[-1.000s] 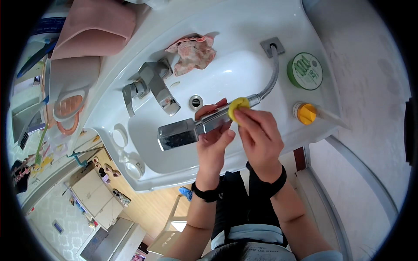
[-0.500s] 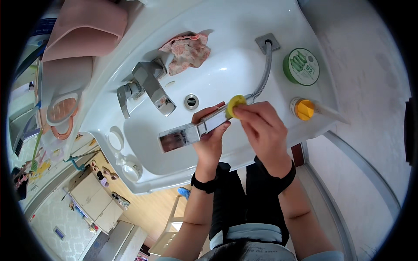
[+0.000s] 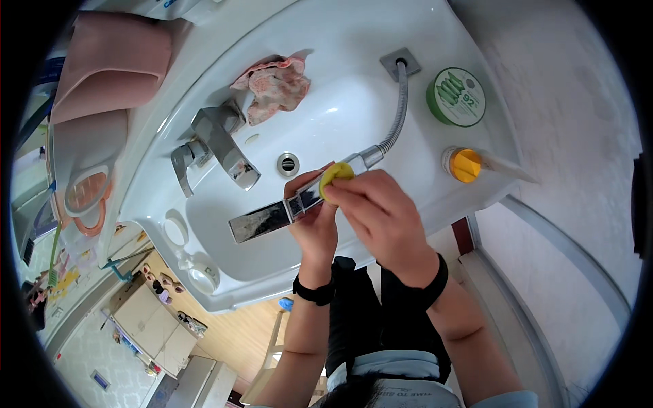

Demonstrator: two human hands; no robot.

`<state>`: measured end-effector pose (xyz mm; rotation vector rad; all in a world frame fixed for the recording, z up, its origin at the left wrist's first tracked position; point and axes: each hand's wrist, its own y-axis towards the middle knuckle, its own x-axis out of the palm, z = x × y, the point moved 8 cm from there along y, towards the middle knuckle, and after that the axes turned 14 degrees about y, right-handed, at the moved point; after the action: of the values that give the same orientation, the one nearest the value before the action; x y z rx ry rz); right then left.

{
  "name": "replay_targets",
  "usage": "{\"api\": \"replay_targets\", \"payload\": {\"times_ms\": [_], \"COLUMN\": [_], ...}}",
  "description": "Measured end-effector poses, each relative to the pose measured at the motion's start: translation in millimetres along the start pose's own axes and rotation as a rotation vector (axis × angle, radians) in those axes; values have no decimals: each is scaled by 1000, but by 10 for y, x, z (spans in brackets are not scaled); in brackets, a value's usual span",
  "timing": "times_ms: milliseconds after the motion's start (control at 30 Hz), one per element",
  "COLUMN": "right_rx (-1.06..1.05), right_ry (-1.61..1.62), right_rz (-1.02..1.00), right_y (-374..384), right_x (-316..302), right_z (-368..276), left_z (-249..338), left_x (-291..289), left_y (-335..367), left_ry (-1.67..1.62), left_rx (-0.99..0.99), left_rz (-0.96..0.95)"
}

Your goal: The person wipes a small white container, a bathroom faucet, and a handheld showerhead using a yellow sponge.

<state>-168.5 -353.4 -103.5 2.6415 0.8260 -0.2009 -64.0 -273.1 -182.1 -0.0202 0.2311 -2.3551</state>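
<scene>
Above the white washbasin point(image 3: 371, 136), my left hand point(image 3: 316, 234) is wrapped round the handle of a chrome handheld shower head point(image 3: 262, 221). Its flat rectangular head points to the lower left. A ribbed metal hose point(image 3: 398, 119) runs from its far end up to a square fitting point(image 3: 401, 64) in the basin ledge. My right hand point(image 3: 381, 211) pinches a small yellow sponge point(image 3: 335, 178) and presses it on the handle, just past my left fingers. Beneath, the round drain point(image 3: 288, 164) shows in the basin.
A crumpled pinkish cloth point(image 3: 277, 88) lies behind the chrome faucet point(image 3: 228, 149). On the right ledge stand a round green tub point(image 3: 457, 97), an orange-capped jar point(image 3: 464, 165) and a pale tube point(image 3: 503, 166). White soap dishes point(image 3: 202, 275) sit along the left rim.
The yellow sponge in my right hand has slid along the handle toward the shower head's flat end. The whole view has shifted slightly, so the basin appears further left.
</scene>
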Motion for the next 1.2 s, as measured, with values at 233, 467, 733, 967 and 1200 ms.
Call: {"api": "replay_targets", "payload": {"times_ms": [233,467,733,967,1200], "right_rx": [19,40,-181,-145,-202], "right_ry": [-7,-17,-146,-67,-56], "right_rz": [89,248,239,60,83], "right_y": [71,-2,-62,-89,-69], "right_x": [-152,-246,-34,32,-2], "right_z": [113,218,137,201,181], "left_z": [-2,160,47,-35,-71], "left_x": [-24,99,120,124,150], "left_y": [1,33,-15,-29,-45], "left_ry": [-20,-139,-395,-445,-486], "left_rx": [-4,-123,-273,-356,-356], "left_rz": [7,39,83,104,133]}}
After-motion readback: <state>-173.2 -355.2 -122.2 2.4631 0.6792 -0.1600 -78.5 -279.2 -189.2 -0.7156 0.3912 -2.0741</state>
